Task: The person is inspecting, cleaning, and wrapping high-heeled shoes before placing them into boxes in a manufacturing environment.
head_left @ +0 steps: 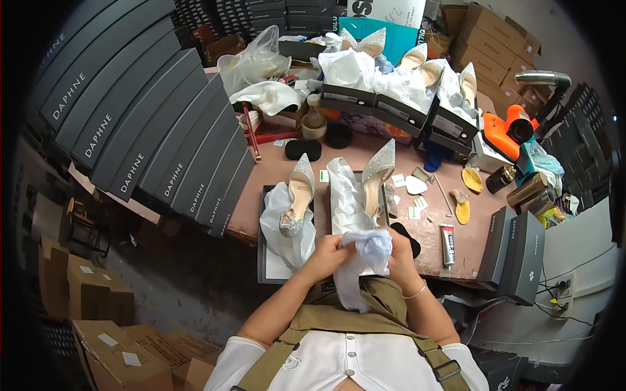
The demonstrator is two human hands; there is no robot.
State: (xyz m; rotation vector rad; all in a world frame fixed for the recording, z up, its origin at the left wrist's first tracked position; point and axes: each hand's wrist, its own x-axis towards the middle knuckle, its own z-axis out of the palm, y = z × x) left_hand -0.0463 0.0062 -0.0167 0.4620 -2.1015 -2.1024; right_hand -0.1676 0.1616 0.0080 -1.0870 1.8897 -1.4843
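Observation:
Both my hands grip a crumpled bluish-white cloth (373, 250), low over the table's front edge. My left hand (328, 256) is closed on its left side, and a length of it hangs down toward my lap. My right hand (402, 259) is closed round the other side, its fingers partly hidden. Just beyond lies an open shoe box lined with white tissue paper (343, 184), with a sparkly pointed shoe (378, 171) at its right side. Left of it, a matching shoe (300, 192) rests on tissue in another box part (262, 251).
Dark shoe boxes (156, 137) are stacked high at the left. More open boxes with sparkly shoes (430, 72) line the back. At the right are a glue tube (448, 244), yellow sponges (463, 212), an orange heat gun (508, 130) and two upright boxes (512, 254). Cartons (117, 352) stand on the floor.

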